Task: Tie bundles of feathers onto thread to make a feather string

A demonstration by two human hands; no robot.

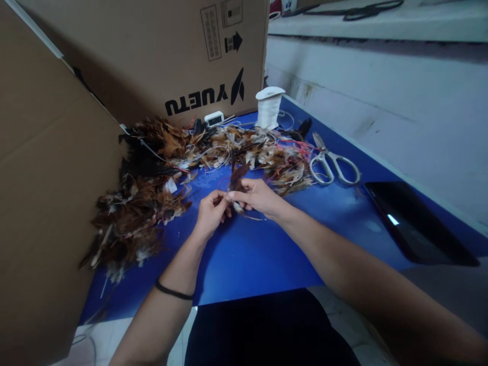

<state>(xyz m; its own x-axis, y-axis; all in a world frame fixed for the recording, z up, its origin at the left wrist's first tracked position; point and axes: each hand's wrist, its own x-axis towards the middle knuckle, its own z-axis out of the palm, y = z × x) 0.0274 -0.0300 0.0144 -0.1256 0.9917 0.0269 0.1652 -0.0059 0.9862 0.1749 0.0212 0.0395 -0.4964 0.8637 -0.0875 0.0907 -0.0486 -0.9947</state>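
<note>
Over the middle of the blue table my two hands meet around a small bunch of brown feathers (238,176). My right hand (257,197) grips the bunch near its quill end, thumb pressed across it. My left hand (212,209) is closed in a pinch at the same spot, its fingertips touching the bunch. A thin reddish thread shows beside the feathers; whether my left fingers hold it I cannot make out. Pale quill ends stick out below my right fingers. Beyond my hands lies a long heap of brown, black and white feathers (224,145).
Scissors (331,165) lie at the right, near a black phone or tablet (419,221). A white thread spool (269,108) and a small white digital device (214,119) stand behind the heap. Cardboard (133,56) walls the left and back. More feathers (129,223) cover the table's left side.
</note>
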